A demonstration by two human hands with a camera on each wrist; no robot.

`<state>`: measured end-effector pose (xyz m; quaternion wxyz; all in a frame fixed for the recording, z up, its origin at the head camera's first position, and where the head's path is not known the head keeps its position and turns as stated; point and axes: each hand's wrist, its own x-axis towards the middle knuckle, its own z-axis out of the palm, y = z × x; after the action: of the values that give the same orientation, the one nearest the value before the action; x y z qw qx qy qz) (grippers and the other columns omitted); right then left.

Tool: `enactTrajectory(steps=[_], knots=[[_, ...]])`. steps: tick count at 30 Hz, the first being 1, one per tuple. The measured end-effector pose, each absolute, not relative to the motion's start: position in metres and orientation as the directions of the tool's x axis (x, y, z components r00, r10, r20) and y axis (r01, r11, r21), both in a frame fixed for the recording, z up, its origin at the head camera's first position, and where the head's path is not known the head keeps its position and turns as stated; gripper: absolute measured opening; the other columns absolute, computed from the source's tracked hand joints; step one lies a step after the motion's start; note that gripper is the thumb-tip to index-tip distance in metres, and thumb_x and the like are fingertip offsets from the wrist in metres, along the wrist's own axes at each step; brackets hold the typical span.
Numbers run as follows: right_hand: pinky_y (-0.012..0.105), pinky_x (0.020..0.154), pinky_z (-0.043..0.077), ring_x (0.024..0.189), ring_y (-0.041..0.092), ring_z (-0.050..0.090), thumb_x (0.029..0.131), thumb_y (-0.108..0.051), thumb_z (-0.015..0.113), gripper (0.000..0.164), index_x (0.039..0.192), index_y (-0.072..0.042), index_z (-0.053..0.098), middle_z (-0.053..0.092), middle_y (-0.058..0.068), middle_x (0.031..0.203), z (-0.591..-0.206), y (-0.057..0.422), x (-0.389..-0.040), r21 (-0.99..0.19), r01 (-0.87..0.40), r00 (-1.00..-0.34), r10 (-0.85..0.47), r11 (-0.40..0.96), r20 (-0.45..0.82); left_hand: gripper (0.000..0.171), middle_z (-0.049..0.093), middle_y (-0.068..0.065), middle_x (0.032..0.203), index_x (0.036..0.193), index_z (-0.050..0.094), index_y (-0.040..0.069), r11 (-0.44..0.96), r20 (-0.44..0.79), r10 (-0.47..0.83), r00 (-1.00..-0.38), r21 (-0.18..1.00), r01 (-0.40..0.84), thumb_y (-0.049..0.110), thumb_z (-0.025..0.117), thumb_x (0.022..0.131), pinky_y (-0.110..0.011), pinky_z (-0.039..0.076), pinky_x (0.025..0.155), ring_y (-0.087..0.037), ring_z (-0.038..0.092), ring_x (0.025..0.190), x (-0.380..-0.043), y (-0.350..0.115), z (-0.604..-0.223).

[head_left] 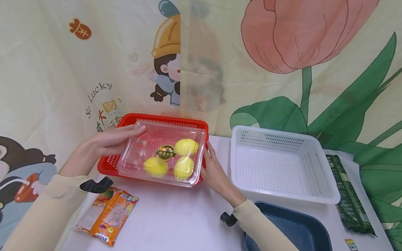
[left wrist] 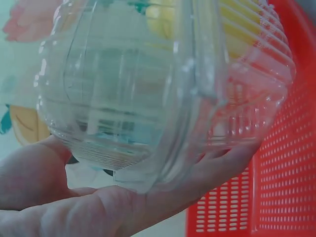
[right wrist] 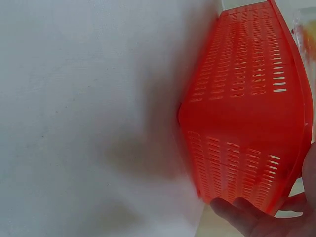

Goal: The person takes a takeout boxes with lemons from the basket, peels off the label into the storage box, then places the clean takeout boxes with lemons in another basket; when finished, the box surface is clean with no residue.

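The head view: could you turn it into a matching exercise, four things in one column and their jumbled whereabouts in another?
Things:
1. clear box
2. white basket
3. dark blue tray
4. orange packet

Places:
A. partly hidden by the right sleeve
B. on the table, near the left sleeve
C. between the left hand and right hand
D. beside the dark green packet

Pairs: 1-C, 2-D, 3-A, 4-B
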<state>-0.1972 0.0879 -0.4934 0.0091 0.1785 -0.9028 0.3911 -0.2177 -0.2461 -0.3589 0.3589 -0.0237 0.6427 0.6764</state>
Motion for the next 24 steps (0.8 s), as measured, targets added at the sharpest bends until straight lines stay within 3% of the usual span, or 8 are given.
enactTrajectory(steps=[8, 13, 19, 24], knots=[[0.044, 0.113, 0.044, 0.15, 0.034, 0.035, 0.1, -0.021, 0.065, 0.074, 0.162, -0.011, 0.025, 0.012, 0.014, 0.17, -0.494, 0.091, -0.196, -0.709, -0.336, -0.935, -0.311, 0.62, 0.171, 0.055, 0.046, -0.012, 0.143, 0.158, 0.019, 0.025, 0.095, -0.464, 0.515, -0.721, 0.867, -0.489, 0.035, 0.043, 0.109, -0.044, 0.054, 0.102, -0.026, 0.056, 0.127, -0.183, -0.25, -0.355], [0.043, 0.116, 0.041, 0.155, 0.03, 0.024, 0.1, -0.02, 0.064, 0.073, 0.161, -0.008, 0.025, 0.01, 0.012, 0.171, -0.495, 0.092, -0.196, -0.716, -0.345, -0.931, -0.321, 0.607, 0.176, 0.061, 0.045, -0.013, 0.145, 0.161, 0.015, 0.024, 0.121, -0.458, 0.506, -0.731, 0.877, -0.465, 0.035, 0.045, 0.108, -0.043, 0.054, 0.102, -0.026, 0.054, 0.128, -0.163, -0.249, -0.356], [0.044, 0.113, 0.045, 0.153, 0.032, 0.03, 0.099, -0.021, 0.066, 0.075, 0.159, -0.001, 0.025, 0.01, 0.011, 0.171, -0.495, 0.092, -0.197, -0.709, -0.328, -0.936, -0.317, 0.624, 0.154, 0.067, 0.044, -0.012, 0.146, 0.163, 0.009, 0.023, 0.142, -0.458, 0.488, -0.743, 0.881, -0.451, 0.035, 0.045, 0.108, -0.039, 0.055, 0.102, -0.025, 0.052, 0.13, -0.141, -0.252, -0.363], [0.042, 0.111, 0.047, 0.152, 0.031, 0.032, 0.1, -0.019, 0.064, 0.073, 0.16, -0.002, 0.025, 0.009, 0.008, 0.171, -0.495, 0.09, -0.198, -0.708, -0.325, -0.936, -0.321, 0.628, 0.145, 0.069, 0.035, -0.015, 0.153, 0.164, 0.005, 0.02, 0.163, -0.46, 0.482, -0.746, 0.883, -0.44, 0.035, 0.043, 0.109, -0.044, 0.054, 0.103, -0.029, 0.046, 0.135, -0.121, -0.257, -0.371]])
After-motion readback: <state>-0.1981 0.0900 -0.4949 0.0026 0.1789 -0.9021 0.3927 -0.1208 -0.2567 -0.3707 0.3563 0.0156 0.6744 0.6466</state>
